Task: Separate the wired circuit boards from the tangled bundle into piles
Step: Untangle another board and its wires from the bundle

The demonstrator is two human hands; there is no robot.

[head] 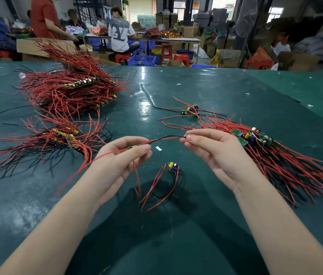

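My left hand (124,153) pinches a small green circuit board (133,147) with red wires trailing down and left from it. My right hand (210,147) pinches the far end of that board's red and black wires (166,138), which stretch between both hands above the table. Below them one loose wired board (172,167) lies on the green table (176,245). A row of boards with red and black wires (275,155) lies to the right. A smaller pile (61,135) lies at the left, and a big tangled bundle (67,88) sits behind it.
A few separate wired boards (191,111) lie in the middle right of the table. Small white scraps (158,148) dot the surface. Beyond the far edge, people sit and stand at benches among cardboard boxes (35,46), blue crates (141,60) and red stools (166,51).
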